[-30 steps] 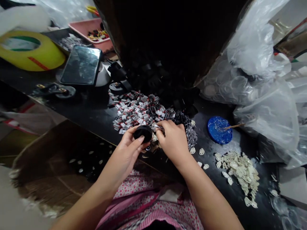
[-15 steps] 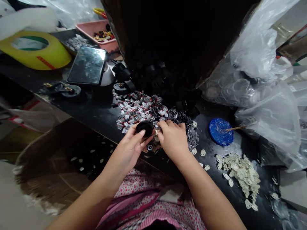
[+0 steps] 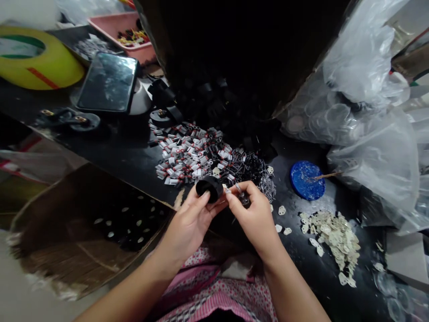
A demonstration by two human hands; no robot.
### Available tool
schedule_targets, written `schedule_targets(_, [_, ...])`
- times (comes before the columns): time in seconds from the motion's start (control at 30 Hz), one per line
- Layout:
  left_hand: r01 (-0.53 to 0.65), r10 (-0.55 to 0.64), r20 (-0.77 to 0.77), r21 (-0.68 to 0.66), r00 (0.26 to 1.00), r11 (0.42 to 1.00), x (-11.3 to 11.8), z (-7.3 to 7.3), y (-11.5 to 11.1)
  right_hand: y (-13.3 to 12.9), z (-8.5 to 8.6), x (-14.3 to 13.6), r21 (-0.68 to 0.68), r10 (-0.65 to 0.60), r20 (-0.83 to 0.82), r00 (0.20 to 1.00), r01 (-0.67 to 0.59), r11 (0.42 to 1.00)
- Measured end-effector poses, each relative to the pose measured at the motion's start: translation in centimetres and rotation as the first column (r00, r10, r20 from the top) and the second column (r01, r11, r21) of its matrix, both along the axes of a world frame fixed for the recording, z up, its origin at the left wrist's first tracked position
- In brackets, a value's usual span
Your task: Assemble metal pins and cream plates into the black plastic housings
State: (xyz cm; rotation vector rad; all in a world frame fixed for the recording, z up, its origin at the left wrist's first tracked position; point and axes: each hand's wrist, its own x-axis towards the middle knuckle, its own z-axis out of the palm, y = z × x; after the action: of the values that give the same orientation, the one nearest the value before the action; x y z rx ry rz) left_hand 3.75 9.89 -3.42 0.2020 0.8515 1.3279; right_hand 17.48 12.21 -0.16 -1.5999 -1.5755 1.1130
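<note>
A black, round, cup-like plastic part (image 3: 216, 187) sits in the person's left hand (image 3: 191, 219), grasped with the thumb over its open face and the fingers beneath. Just beside it, the right hand (image 3: 257, 211) has thumb and forefinger drawn close together, with small dark pieces (image 3: 245, 200) caught in the curl of its fingers; what exactly they are, I can't make out from here. The fingers of the two hands come close between the cup and those pieces.

Right beyond the grip spreads a heap of grey and white little tubes with red bands (image 3: 187, 156), running on its right into a pile of small dark and grey parts (image 3: 256, 170). To the right of the grip lies a round blue disc (image 3: 304, 181) with a thin brown stick (image 3: 326, 175) across its edge, and nearer the person, a mound of cream flat plates with holes (image 3: 335, 237). Farther off to the left are a dark glossy rectangular slab (image 3: 107, 82), a thick yellow roll of tape (image 3: 63, 62) and a pink plastic tray (image 3: 145, 52) holding small coloured bits. Below and left of the grip gapes a big brown container (image 3: 67, 243), pale flecks scattered over its dark contents.
</note>
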Motion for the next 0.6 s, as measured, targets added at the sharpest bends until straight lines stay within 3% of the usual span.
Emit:
schedule_targets(0.33, [0.036,-0.029,0.077,-0.094,0.997,0.995,0.2,0.0,-1.5,-1.4,-0.8,1.0,-0.009,0.043,-0.026,0.999,-0.043,0.999])
schedule_targets(0.47, [0.083,-0.069,0.11,-0.136,0.992,0.987,-0.2,0.5,-1.8,-1.6,-1.2,1.0,0.14,0.098,0.133,0.986,-0.116,0.983])
schedule_targets(0.6, [0.018,-0.012,0.033,-0.158,0.999,0.987,-0.1,0.8,-1.3,-0.4,-1.1,1.1,0.194,0.144,0.419,0.896,-0.243,0.95])
